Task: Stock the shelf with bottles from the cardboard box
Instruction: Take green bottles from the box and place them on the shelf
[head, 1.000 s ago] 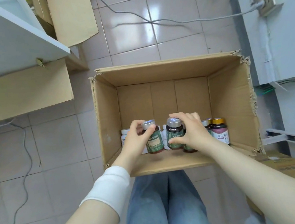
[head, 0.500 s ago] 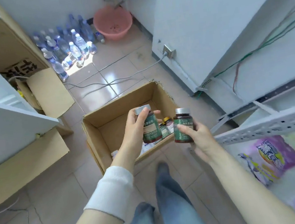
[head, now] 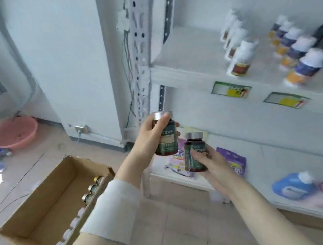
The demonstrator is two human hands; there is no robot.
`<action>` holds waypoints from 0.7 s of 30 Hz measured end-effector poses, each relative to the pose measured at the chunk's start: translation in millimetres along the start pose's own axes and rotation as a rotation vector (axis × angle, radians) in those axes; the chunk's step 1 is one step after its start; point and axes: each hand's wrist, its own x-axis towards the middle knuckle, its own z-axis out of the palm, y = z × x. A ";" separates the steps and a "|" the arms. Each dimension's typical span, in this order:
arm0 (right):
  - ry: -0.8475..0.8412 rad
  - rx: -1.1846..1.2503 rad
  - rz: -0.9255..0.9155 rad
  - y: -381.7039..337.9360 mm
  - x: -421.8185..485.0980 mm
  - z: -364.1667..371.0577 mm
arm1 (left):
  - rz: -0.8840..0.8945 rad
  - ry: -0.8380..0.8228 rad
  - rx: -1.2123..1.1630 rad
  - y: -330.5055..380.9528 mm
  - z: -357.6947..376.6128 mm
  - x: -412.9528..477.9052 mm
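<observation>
My left hand [head: 151, 136] grips a dark bottle [head: 167, 140] with a green label and silver cap, held upright in the air. Just below and to its right, my right hand [head: 210, 165] holds a second bottle of the same kind [head: 194, 153]. Both hover in front of the white shelf unit [head: 194, 70], below its upper board. The open cardboard box [head: 43, 203] lies on the floor at the lower left, with a row of several bottles [head: 88, 197] along its near wall.
The upper shelf board carries rows of white-capped bottles [head: 239, 57] and purple-labelled ones [head: 301, 61]. The lower board holds purple packets [head: 232, 160] and a blue jug [head: 292, 187]. A perforated shelf post [head: 139, 63] stands left of the boards. A pink basin [head: 13, 132] sits far left.
Both hands lifted their bottles out of the box and carried them up and right toward the shelf. The view swung from the box up to the shelf unit.
</observation>
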 end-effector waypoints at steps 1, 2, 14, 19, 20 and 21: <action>0.019 0.006 -0.039 -13.4 -16.5 -25.8 | 0.031 -0.057 0.013 6.4 33.1 -2.6; 0.040 0.016 -0.074 -26.8 -34.3 -53.2 | 0.069 -0.109 0.029 12.6 68.4 -6.1; 0.344 0.099 -0.379 -144.2 -229.5 -356.7 | 0.186 -0.487 0.086 24.4 457.2 -66.8; 0.421 0.113 -0.462 -176.8 -260.6 -442.0 | 0.188 -0.613 0.122 21.8 563.2 -59.8; 0.429 0.110 -0.479 -185.7 -262.6 -456.8 | 0.190 -0.637 0.124 20.8 581.9 -54.0; 0.439 0.100 -0.496 -194.8 -262.6 -472.6 | 0.187 -0.662 0.115 20.2 600.1 -47.5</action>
